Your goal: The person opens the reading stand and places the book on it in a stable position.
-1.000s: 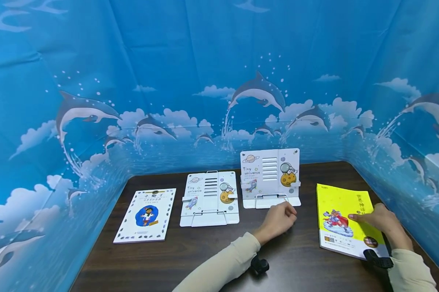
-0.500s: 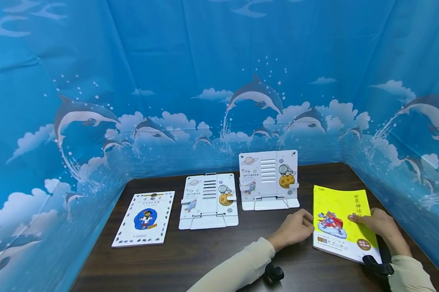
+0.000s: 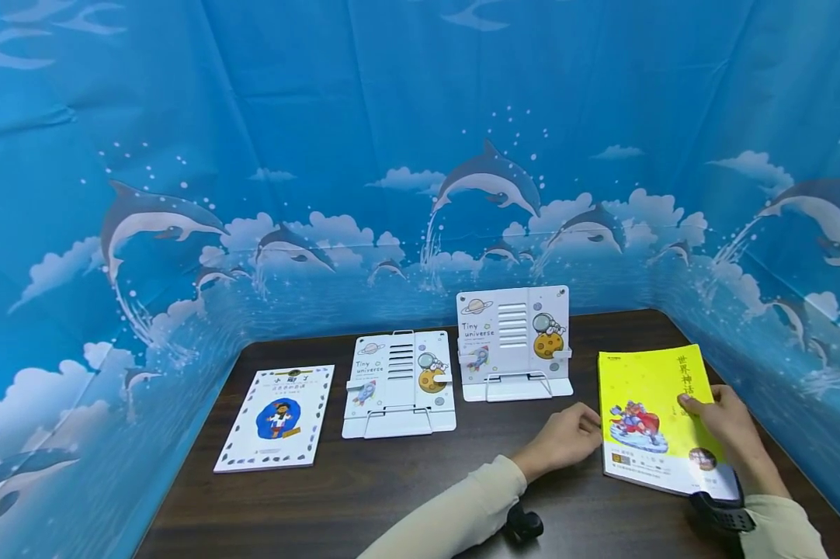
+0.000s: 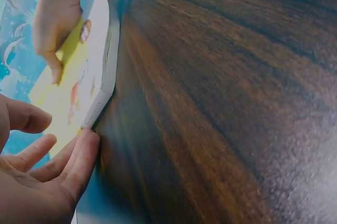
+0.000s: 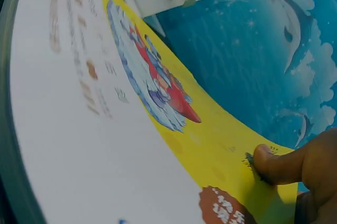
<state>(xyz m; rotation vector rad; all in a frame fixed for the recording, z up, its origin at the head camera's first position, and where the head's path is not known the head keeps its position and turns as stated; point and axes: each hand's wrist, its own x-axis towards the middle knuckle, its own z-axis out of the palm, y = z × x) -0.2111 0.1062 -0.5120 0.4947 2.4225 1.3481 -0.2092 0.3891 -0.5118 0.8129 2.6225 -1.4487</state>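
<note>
A yellow and white paperback book (image 3: 640,380) lies at the right of the table with its right side lifted. My right hand (image 3: 733,425) grips that side: the thumb presses the cover and the fingers go underneath, as the right wrist view shows with the thumb (image 5: 281,165) on the bent yellow cover (image 5: 210,139). At the book's left edge is my left hand (image 3: 561,442). In the left wrist view, the left hand's fingertips (image 4: 88,138) reach the corner of the spine, with the fingers nearly straight and the thumb apart from the book.
Two white "Tiny universe" book stands stand behind: one upright (image 3: 490,365), the other (image 3: 385,423) leaning far back. Further left, a white book (image 3: 269,458) lies flat on the dark wooden table (image 3: 266,512). A blue dolphin curtain (image 3: 364,101) encloses the back and sides.
My left hand has moved right, from in front of the upright stand to the book's left edge. My right hand has raised the book's right side a little.
</note>
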